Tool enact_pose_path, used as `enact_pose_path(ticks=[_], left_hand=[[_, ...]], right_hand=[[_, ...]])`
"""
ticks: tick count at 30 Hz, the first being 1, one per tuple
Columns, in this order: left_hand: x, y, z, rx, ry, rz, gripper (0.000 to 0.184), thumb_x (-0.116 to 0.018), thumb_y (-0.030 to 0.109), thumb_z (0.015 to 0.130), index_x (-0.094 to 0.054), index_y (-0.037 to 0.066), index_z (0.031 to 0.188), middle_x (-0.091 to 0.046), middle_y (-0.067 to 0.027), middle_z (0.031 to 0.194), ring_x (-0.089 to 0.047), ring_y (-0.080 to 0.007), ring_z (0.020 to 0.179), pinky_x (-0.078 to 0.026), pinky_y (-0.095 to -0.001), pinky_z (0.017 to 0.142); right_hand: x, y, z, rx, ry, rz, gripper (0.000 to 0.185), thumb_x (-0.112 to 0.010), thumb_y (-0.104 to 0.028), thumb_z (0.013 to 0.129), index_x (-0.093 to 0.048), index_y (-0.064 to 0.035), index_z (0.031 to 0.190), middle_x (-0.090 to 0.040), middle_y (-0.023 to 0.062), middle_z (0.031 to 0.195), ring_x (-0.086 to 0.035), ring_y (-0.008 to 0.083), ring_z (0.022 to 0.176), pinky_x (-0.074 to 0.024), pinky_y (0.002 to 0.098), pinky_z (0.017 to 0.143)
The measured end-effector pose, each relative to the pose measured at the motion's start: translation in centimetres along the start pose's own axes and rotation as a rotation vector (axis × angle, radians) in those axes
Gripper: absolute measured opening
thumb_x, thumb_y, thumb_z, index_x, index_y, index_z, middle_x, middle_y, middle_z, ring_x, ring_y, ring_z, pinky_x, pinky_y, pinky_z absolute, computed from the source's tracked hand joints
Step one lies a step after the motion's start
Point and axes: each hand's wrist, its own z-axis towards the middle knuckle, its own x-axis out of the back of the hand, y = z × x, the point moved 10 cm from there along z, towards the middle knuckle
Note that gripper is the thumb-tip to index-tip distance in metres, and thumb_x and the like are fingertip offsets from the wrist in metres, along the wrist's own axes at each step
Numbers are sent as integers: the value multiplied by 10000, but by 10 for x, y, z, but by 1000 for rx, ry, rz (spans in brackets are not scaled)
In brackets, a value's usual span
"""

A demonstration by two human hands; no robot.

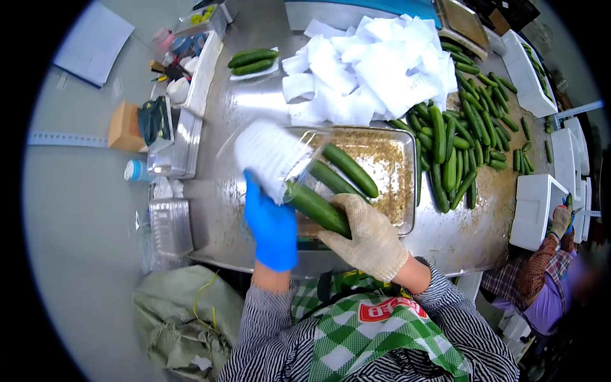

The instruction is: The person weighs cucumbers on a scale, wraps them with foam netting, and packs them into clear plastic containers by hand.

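In its blue glove, my left hand (270, 226) is closed on a clear plastic tray lined with a white pad (267, 153), tilted and smeared by motion. My right hand (369, 239), in a beige knitted glove, grips a cucumber (317, 208) whose far end reaches the tray's near edge; whether it lies inside, I cannot tell. Beneath both hands is a shallow metal tray (412, 191) with wet brown bits on its bottom. Two more cucumbers (351, 169) appear just beyond the held one, one of them partly hidden behind it.
White pads (375, 70) are heaped at the back, beside a cucumber pile (461, 153) on the right. A packed tray of cucumbers (253, 63) sits back left. Stacked clear trays (170, 226) stand left. A co-worker (541, 280) is near white foam boxes (534, 213) at right.
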Motion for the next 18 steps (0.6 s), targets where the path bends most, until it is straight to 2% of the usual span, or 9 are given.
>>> enact_pose_path(ticks=[2, 4, 5, 8, 9, 12, 13, 18], left_hand=[[-8, -8, 4, -14, 51, 99, 463, -476, 371, 1029, -502, 34, 1346, -634, -113, 1208, -650, -224, 997, -557, -362, 816], [-18, -17, -1, 29, 35, 51, 455, -482, 375, 1023, -520, 35, 1323, -655, -105, 1139, -664, -202, 893, -557, -328, 700], [-21, -22, -5, 55, 25, 29, 452, -485, 378, 1020, -529, 36, 1312, -666, -101, 1105, -671, -191, 842, -557, -311, 642], [-18, -34, -15, 95, 58, 110, 452, -486, 383, 1015, -539, 39, 1303, -673, -96, 1076, -669, -185, 803, -546, -300, 603], [-19, -36, -19, 113, 60, 113, 446, -481, 379, 1017, -543, 40, 1300, -673, -94, 1081, -669, -184, 808, -545, -299, 604], [-24, -41, -34, 170, 73, 120, 430, -467, 367, 1023, -552, 43, 1293, -671, -88, 1094, -670, -181, 823, -542, -295, 607], [-22, -44, -34, 174, 73, 100, 423, -463, 359, 1024, -554, 43, 1291, -673, -88, 1093, -671, -181, 819, -540, -293, 606], [-17, -41, -38, 210, 98, 83, 387, -447, 330, 1030, -565, 46, 1265, -681, -88, 1066, -663, -180, 759, -530, -294, 581]], right_hand=[[-5, -5, -10, 15, 28, 47, 498, -729, -258, 836, -513, -4, 1206, -633, 227, 1075, -651, 397, 957, -535, 437, 811], [-3, -9, -17, 35, 85, 99, 498, -708, -257, 858, -499, 0, 1231, -628, 237, 1095, -645, 410, 964, -526, 446, 834], [-10, 3, -22, -61, 29, 206, 469, -648, -279, 912, -498, 17, 1244, -635, 247, 1086, -646, 413, 968, -515, 440, 847], [-17, 19, -20, -216, -80, 361, 455, -604, -301, 943, -507, 34, 1235, -656, 247, 1020, -666, 373, 963, -515, 417, 820], [-14, 17, -19, -256, -107, 388, 421, -569, -330, 966, -557, 42, 1162, -662, 232, 928, -676, 309, 901, -508, 383, 790], [-16, 21, -17, -323, -209, 400, 402, -544, -327, 980, -592, 46, 1122, -662, 200, 894, -656, 252, 826, -502, 362, 776], [-15, 20, -14, -175, -139, 417, 381, -497, -301, 1004, -612, 44, 1117, -662, 168, 915, -626, 215, 821, -489, 338, 796], [-26, 40, -31, -243, -134, 620, 336, -454, -224, 1017, -595, 42, 1168, -648, 165, 1012, -607, 210, 936, -469, 315, 861]])
